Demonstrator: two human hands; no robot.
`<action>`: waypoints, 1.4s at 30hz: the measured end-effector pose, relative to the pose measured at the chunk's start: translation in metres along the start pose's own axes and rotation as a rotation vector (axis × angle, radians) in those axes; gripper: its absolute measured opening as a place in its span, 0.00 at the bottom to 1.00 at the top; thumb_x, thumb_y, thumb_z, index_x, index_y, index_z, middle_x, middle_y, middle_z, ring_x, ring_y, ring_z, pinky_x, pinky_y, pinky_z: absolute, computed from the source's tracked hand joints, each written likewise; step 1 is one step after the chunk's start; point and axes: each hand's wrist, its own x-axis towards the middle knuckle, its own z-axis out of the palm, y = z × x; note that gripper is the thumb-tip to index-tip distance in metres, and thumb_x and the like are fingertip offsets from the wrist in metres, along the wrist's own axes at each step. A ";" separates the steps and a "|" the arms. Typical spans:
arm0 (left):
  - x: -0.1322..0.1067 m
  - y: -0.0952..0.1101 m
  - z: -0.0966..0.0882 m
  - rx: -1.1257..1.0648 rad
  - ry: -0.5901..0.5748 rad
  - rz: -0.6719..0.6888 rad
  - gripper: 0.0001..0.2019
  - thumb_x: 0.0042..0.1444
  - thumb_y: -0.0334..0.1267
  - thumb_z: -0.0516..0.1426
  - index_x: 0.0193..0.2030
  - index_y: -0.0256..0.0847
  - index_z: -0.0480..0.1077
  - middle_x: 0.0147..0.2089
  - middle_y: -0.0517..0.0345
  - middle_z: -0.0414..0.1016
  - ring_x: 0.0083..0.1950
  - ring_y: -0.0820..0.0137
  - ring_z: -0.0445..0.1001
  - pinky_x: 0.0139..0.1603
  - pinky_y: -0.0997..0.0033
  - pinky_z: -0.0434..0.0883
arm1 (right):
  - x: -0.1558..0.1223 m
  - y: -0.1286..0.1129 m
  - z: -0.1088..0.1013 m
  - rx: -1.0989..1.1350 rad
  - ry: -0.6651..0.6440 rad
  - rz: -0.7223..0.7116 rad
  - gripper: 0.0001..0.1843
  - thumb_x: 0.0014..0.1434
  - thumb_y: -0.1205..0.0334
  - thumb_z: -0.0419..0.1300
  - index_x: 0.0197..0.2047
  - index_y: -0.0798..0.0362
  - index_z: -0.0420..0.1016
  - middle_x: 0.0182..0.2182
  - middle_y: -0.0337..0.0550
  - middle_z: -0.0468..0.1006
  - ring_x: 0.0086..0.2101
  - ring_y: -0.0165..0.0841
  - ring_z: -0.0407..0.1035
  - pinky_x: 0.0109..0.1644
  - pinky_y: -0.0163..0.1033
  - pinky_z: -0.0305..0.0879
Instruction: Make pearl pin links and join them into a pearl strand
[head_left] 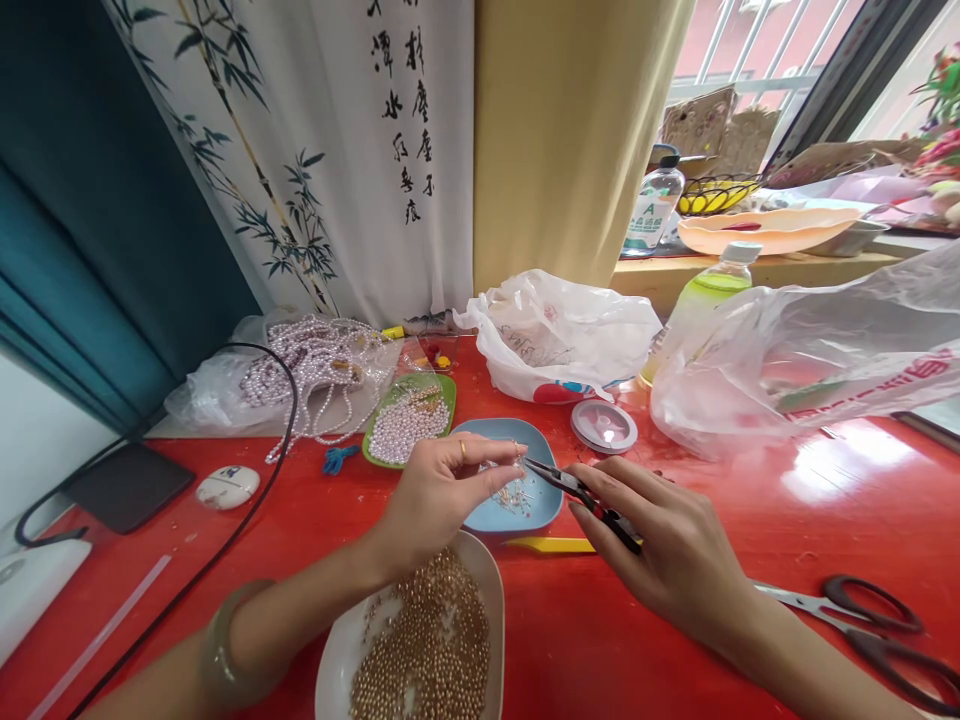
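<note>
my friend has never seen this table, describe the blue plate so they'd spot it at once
On the red table, look between the white plastic bag and the white dish of gold beads. There, behind the tip of the pliers, sits a plate holding loose little pieces. Light blue sets it apart from that white dish and the green tray.

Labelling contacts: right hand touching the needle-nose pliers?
Touching. The head view shows the right hand gripping the needle-nose pliers, their dark handles lying between its fingers.
</note>
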 end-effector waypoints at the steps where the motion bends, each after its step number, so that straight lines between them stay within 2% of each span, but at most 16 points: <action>1: 0.000 0.000 0.000 0.030 0.004 0.025 0.08 0.47 0.34 0.59 0.36 0.39 0.75 0.36 0.53 0.77 0.37 0.69 0.73 0.38 0.71 0.71 | 0.000 0.000 0.000 -0.006 0.005 -0.005 0.13 0.58 0.62 0.49 0.44 0.56 0.68 0.30 0.46 0.72 0.27 0.30 0.66 0.28 0.33 0.61; 7: -0.001 -0.004 0.000 0.189 0.010 0.177 0.08 0.49 0.34 0.58 0.37 0.39 0.74 0.33 0.53 0.77 0.34 0.70 0.71 0.36 0.70 0.69 | -0.001 0.000 0.001 -0.031 -0.005 -0.028 0.13 0.58 0.63 0.49 0.43 0.56 0.69 0.31 0.48 0.73 0.28 0.31 0.67 0.28 0.35 0.62; 14: -0.001 -0.006 0.001 0.264 -0.001 0.232 0.09 0.50 0.35 0.57 0.38 0.40 0.74 0.33 0.54 0.77 0.30 0.71 0.68 0.28 0.73 0.65 | -0.001 -0.001 0.001 -0.033 -0.012 -0.040 0.13 0.58 0.63 0.49 0.43 0.58 0.69 0.30 0.48 0.73 0.28 0.32 0.67 0.28 0.35 0.62; 26: -0.001 -0.009 0.000 0.321 -0.019 0.276 0.09 0.51 0.33 0.56 0.39 0.40 0.73 0.34 0.56 0.77 0.31 0.72 0.68 0.35 0.70 0.67 | -0.003 0.002 0.004 -0.064 -0.015 -0.060 0.12 0.59 0.63 0.48 0.42 0.57 0.69 0.31 0.48 0.74 0.28 0.32 0.68 0.27 0.35 0.62; 30: 0.001 -0.010 0.000 0.251 -0.017 0.204 0.09 0.48 0.34 0.59 0.38 0.39 0.74 0.32 0.55 0.77 0.33 0.71 0.69 0.35 0.70 0.68 | -0.003 0.001 0.004 -0.061 -0.007 -0.066 0.12 0.59 0.63 0.48 0.41 0.57 0.69 0.31 0.47 0.74 0.28 0.32 0.68 0.27 0.35 0.63; 35: 0.003 -0.008 0.001 0.061 -0.012 0.010 0.07 0.45 0.34 0.60 0.33 0.39 0.75 0.33 0.54 0.77 0.36 0.70 0.72 0.39 0.70 0.69 | -0.002 0.001 0.003 -0.052 -0.023 -0.059 0.12 0.59 0.63 0.48 0.40 0.58 0.69 0.30 0.47 0.73 0.28 0.32 0.68 0.28 0.35 0.63; 42: 0.006 -0.007 0.003 -0.176 -0.024 -0.182 0.05 0.40 0.32 0.62 0.28 0.37 0.75 0.32 0.54 0.77 0.33 0.70 0.74 0.34 0.73 0.71 | -0.003 0.000 0.004 -0.041 -0.029 -0.053 0.11 0.59 0.63 0.48 0.39 0.58 0.69 0.29 0.47 0.72 0.26 0.31 0.67 0.26 0.34 0.61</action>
